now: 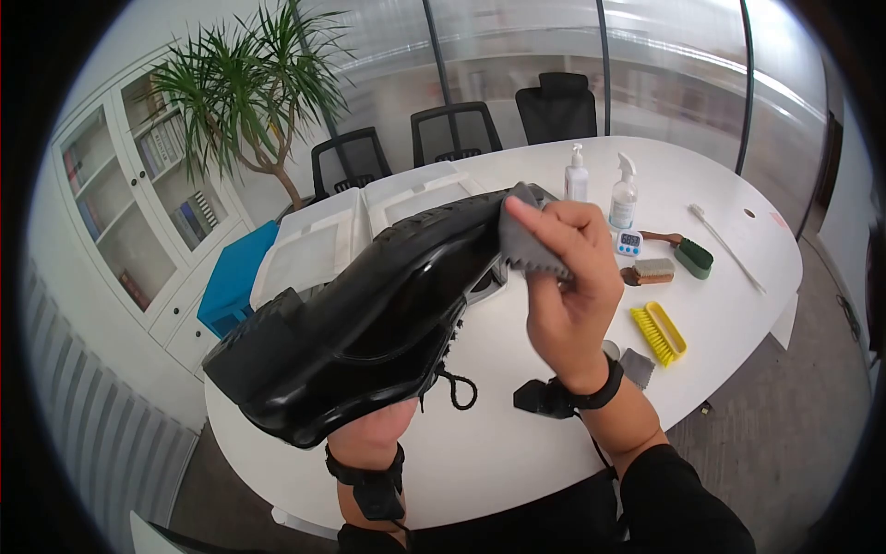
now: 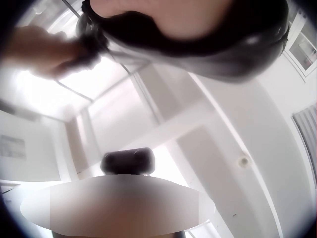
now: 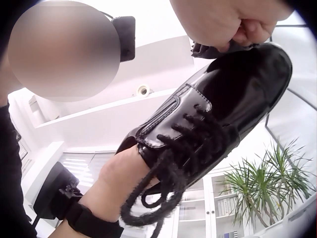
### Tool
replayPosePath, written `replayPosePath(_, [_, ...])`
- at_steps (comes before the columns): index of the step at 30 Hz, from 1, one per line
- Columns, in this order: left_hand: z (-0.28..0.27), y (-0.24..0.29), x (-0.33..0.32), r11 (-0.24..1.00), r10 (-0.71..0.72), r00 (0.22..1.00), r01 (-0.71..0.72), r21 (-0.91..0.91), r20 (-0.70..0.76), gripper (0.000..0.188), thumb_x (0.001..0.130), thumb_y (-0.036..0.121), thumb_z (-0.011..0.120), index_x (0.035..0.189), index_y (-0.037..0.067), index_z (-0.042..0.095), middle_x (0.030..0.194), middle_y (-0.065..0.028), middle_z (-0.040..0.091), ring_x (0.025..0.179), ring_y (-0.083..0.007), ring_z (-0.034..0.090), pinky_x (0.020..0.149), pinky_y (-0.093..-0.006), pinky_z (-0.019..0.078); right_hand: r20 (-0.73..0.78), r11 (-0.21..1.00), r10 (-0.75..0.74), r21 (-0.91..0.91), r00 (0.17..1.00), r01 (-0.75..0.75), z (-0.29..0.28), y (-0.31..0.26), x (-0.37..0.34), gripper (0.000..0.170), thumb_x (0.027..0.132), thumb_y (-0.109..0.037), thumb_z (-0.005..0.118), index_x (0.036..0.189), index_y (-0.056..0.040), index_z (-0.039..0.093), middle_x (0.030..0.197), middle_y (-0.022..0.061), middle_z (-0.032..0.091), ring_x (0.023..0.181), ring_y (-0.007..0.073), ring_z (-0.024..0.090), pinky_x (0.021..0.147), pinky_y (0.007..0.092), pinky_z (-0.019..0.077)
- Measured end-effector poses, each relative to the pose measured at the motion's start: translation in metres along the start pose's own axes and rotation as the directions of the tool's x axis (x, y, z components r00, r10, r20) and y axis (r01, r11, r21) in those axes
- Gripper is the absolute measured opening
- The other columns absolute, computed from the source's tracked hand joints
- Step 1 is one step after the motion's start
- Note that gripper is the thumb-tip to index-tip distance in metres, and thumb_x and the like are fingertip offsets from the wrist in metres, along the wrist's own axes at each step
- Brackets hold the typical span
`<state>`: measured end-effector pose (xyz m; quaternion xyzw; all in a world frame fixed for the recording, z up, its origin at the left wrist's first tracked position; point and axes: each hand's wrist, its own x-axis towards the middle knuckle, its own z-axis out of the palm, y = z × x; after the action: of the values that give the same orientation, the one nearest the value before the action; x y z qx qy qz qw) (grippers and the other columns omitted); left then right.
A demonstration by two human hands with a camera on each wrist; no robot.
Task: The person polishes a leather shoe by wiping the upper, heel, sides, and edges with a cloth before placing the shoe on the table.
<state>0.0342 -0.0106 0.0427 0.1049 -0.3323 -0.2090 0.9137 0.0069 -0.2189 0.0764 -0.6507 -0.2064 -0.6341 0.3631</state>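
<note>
A glossy black lace-up shoe [image 1: 369,323] is raised over the table, its sole side tilted up and its toe pointing to the right. My left hand [image 1: 374,432] goes into the shoe's opening and carries it from inside; the fingers are hidden. Between thumb and fingers, my right hand [image 1: 583,277] pinches a grey cloth [image 1: 528,242] with a zigzag edge, laid against the shoe's toe. In the right wrist view the cloth [image 3: 213,51] meets the toe edge, and the black laces [image 3: 198,131] hang loose near the left wrist.
On the white table [image 1: 480,480] at right are a yellow brush [image 1: 659,332], wooden brush [image 1: 653,270], green-bristled brush [image 1: 692,258], timer [image 1: 628,243], spray bottle [image 1: 624,198], pump bottle [image 1: 576,175], long white brush [image 1: 729,249] and another grey cloth [image 1: 638,367]. A blue box [image 1: 235,282] stands left.
</note>
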Motion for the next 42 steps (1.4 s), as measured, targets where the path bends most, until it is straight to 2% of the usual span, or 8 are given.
replayPosePath(7, [-0.002,0.002,-0.005,0.973,0.118,0.986,-0.091,0.213,-0.117,0.059,0.096,0.047,0.060,0.137,0.005,0.060,0.141,-0.0158,0.059,0.132,-0.0348,0.054,0.116,-0.0532,0.0371,0.236,0.987,-0.114,0.133,0.965,0.085,0.010,-0.034,-0.017,0.069,0.060,0.017,0.053,0.121,-0.0084,0.075,0.096,0.0109,0.055,0.076,0.0228,0.058,0.065,0.0277,0.0489])
replayPosePath(11, [-0.002,-0.003,-0.006,0.994,0.069,0.993,-0.061,0.087,-0.097,0.058,0.097,0.048,0.060,0.137,0.006,0.059,0.142,-0.0148,0.059,0.132,-0.0342,0.053,0.116,-0.0513,0.0381,0.150,0.991,-0.074,0.125,0.986,0.056,0.008,-0.021,-0.009,0.067,0.061,0.019,0.054,0.119,-0.0072,0.075,0.097,0.0106,0.055,0.076,0.0216,0.058,0.065,0.0262,0.0483])
replayPosePath(12, [0.002,-0.007,-0.008,0.745,0.161,0.982,-0.054,0.665,-0.101,0.055,0.100,0.042,0.057,0.141,0.005,0.054,0.146,-0.0140,0.054,0.134,-0.0314,0.051,0.117,-0.0466,0.0376,0.153,0.990,-0.075,0.126,0.985,0.056,0.007,-0.019,-0.009,0.067,0.061,0.019,0.054,0.119,-0.0072,0.075,0.097,0.0106,0.055,0.076,0.0216,0.058,0.065,0.0262,0.0483])
replayPosePath(13, [0.004,-0.008,-0.009,0.204,0.235,0.971,0.000,0.979,-0.049,0.052,0.103,0.036,0.054,0.145,0.005,0.049,0.150,-0.0132,0.050,0.136,-0.0285,0.049,0.117,-0.0420,0.0370,0.135,0.993,-0.035,0.114,0.990,0.019,0.007,-0.017,-0.008,0.066,0.062,0.018,0.053,0.119,-0.0071,0.076,0.096,0.0101,0.056,0.079,0.0212,0.058,0.069,0.0262,0.0477])
replayPosePath(14, [0.000,-0.007,-0.008,0.207,0.238,0.970,0.000,0.978,-0.050,0.052,0.103,0.036,0.054,0.145,0.005,0.049,0.150,-0.0132,0.050,0.136,-0.0285,0.049,0.117,-0.0420,0.0370,0.116,0.994,0.006,0.103,0.993,-0.018,0.007,-0.016,-0.008,0.064,0.064,0.018,0.052,0.118,-0.0069,0.076,0.096,0.0095,0.057,0.082,0.0208,0.058,0.072,0.0262,0.0471])
replayPosePath(16, [-0.013,-0.004,-0.006,0.947,0.193,0.955,-0.122,0.298,-0.225,0.060,0.100,0.048,0.057,0.144,0.007,0.053,0.147,-0.0125,0.054,0.134,-0.0328,0.052,0.116,-0.0499,0.0381,0.125,0.996,0.006,0.086,0.992,-0.017,0.008,-0.022,-0.011,0.065,0.064,0.019,0.051,0.119,-0.0065,0.076,0.096,0.0092,0.057,0.083,0.0199,0.057,0.072,0.0261,0.0470])
replayPosePath(22, [-0.016,-0.007,-0.005,0.959,0.160,0.987,-0.155,0.239,-0.002,0.055,0.103,0.044,0.052,0.143,0.007,0.052,0.148,-0.0124,0.053,0.136,-0.0284,0.049,0.120,-0.0429,0.0346,0.287,0.979,-0.078,0.204,0.955,0.019,0.014,-0.032,-0.019,0.070,0.060,0.019,0.052,0.121,-0.0073,0.074,0.099,0.0108,0.055,0.073,0.0209,0.057,0.061,0.0268,0.0476])
replayPosePath(42, [-0.028,-0.010,-0.007,0.927,0.116,0.992,-0.092,0.363,-0.045,0.052,0.102,0.043,0.054,0.141,0.009,0.054,0.146,-0.0097,0.055,0.133,-0.0262,0.052,0.118,-0.0425,0.0369,0.356,0.973,-0.047,0.228,0.933,-0.037,0.012,-0.041,-0.021,0.068,0.061,0.017,0.056,0.119,-0.0092,0.077,0.093,0.0073,0.056,0.079,0.0200,0.059,0.067,0.0262,0.0479])
